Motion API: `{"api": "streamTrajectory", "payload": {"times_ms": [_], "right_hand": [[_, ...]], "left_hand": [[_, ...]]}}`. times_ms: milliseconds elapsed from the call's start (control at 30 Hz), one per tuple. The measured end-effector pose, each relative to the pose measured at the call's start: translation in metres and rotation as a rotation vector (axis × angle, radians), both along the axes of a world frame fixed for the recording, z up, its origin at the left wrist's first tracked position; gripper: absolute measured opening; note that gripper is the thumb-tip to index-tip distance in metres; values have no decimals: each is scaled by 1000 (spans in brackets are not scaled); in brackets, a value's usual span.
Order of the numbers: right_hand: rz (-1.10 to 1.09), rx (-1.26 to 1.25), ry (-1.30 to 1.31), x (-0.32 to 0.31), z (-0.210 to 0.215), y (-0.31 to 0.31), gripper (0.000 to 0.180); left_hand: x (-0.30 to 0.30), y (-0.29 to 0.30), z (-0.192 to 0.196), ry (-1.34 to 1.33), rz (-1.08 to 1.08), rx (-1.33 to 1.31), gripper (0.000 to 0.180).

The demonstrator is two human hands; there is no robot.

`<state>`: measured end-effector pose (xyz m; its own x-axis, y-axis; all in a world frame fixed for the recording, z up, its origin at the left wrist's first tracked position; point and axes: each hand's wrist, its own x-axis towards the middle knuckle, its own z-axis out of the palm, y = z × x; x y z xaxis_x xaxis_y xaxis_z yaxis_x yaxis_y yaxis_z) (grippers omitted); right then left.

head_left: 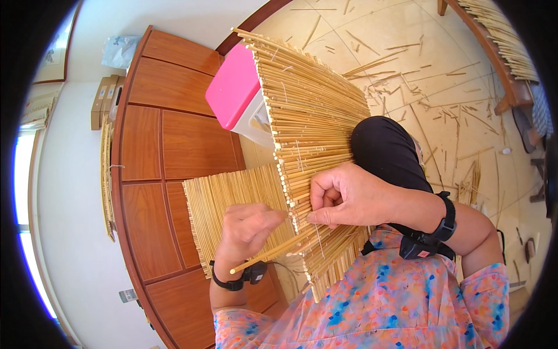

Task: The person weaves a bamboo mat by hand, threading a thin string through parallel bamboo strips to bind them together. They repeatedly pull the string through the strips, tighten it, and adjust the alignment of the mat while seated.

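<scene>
A mat of yellow reed stalks [314, 110] slants across my lap, its cut stalk ends lined up along the left edge. Thin pale thread ties cross the stalks. My right hand [346, 195] rests over the mat near that edge, thumb and forefinger pinched close to a thread [319, 239]. My left hand [250, 228] is closed just outside the edge, fingertips near the stalk ends. Whatever lies in either pinch is too small to make out. One loose reed stalk [261, 258] juts out past the edge below my left hand.
Another reed mat [232, 195] is at the left, before a brown wooden cabinet [195, 142]. A white bin with a pink lid [235, 84] stands behind my mat. Broken reed pieces [401, 81] litter the tiled floor. At the upper right, a wooden bench [494, 52] bears more reeds.
</scene>
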<state>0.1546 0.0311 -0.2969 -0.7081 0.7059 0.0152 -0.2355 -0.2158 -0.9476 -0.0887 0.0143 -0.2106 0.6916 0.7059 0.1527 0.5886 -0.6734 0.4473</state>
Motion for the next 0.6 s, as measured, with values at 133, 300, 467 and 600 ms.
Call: {"api": "streamTrajectory", "payload": {"times_ms": [133, 300, 467, 600], "right_hand": [[-7, -19, -33, -1, 4, 0, 19], [-25, -48, -15, 0, 7, -2, 21], [-14, -87, 2, 1, 5, 0, 22], [-32, -76, 21, -1, 2, 0, 22]], "left_hand": [[20, -2, 5, 12, 14, -29, 17], [24, -18, 3, -40, 280, -158, 12], [29, -18, 19, -230, 476, -628, 25], [34, -9, 16, -257, 522, -681, 28]]}}
